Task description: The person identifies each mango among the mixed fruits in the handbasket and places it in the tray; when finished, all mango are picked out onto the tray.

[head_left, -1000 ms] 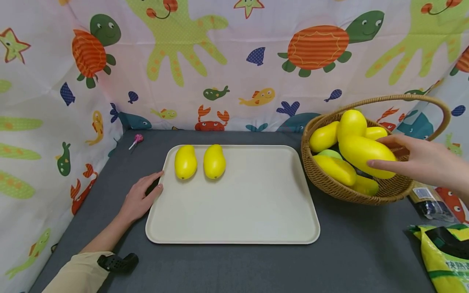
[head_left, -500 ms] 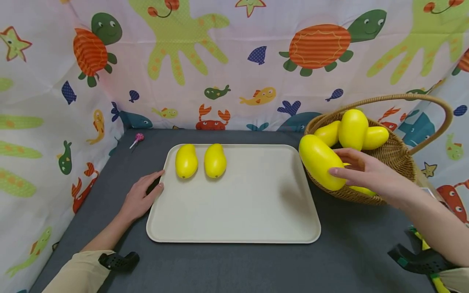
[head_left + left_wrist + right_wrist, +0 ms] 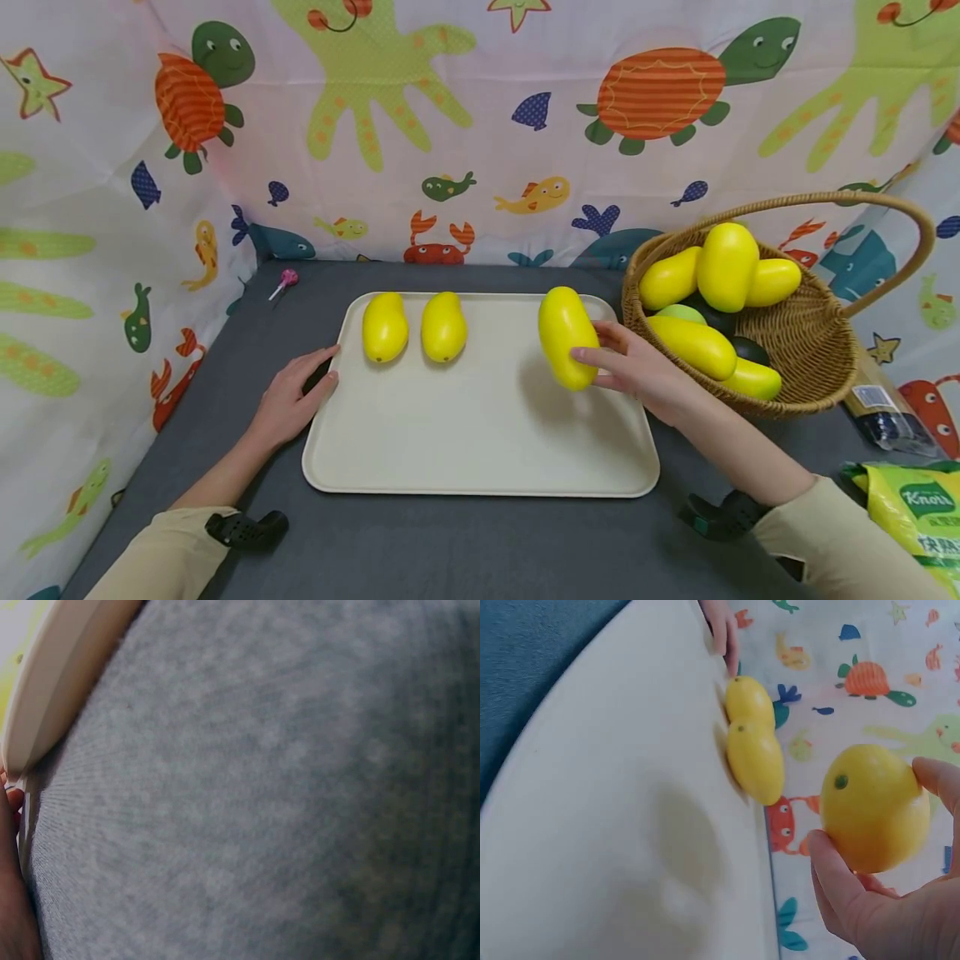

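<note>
Over the right part of the cream tray (image 3: 465, 425), my right hand (image 3: 641, 371) holds a yellow mango (image 3: 566, 335) between thumb and fingers. The right wrist view shows this mango (image 3: 871, 814) raised off the tray, its shadow falling on the surface. Two more mangoes, one left (image 3: 385, 328) and one right (image 3: 444, 327), lie side by side near the tray's back left corner. My left hand (image 3: 288, 402) rests at the tray's left edge, fingertips touching the rim. The left wrist view catches only a sliver of that hand (image 3: 15, 915) beside the tray rim.
A wicker basket (image 3: 813, 358) with a tall handle stands at the right, holding several yellow mangoes, a green fruit and dark ones. A Knorr bag (image 3: 918, 517) and a clear packet (image 3: 888, 412) lie near it. A pink lollipop (image 3: 288, 277) lies back left.
My right hand has lifted a mango out of the basket and carried it left over the tray. The left hand stays at the tray's edge.
</note>
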A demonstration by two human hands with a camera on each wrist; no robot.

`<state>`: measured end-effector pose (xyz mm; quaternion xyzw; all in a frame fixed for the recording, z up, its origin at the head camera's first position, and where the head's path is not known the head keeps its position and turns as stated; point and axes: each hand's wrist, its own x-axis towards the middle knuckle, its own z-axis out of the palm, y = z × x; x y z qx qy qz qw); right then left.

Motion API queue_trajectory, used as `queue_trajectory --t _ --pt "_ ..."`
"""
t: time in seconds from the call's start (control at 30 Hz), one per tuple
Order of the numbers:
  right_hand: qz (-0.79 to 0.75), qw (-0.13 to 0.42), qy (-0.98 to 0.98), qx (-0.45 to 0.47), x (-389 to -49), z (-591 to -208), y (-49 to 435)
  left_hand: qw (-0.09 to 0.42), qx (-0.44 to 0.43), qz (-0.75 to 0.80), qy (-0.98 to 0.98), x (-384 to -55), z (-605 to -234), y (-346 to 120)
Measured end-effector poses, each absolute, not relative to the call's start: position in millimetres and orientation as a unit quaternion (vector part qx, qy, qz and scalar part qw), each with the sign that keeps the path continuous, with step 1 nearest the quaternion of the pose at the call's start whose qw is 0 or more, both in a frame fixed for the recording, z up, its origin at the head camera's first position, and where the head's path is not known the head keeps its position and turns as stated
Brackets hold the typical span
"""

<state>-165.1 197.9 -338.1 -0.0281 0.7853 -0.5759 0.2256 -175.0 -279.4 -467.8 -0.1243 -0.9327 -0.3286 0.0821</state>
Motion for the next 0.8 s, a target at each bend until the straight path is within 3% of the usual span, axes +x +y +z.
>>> queue_trajectory --t 0.37,0.8 --pt "-0.495 0.163 0.853 0.014 -201.6 -380.3 153.9 0.077 -0.123 -0.334 -0.931 -175.2 -467.1 -280.4" --pt "-0.405 0.105 0.908 0.022 -228.2 -399.4 125.3 0.081 -0.125 -0.33 -0.932 -174.7 -467.1 -279.9"
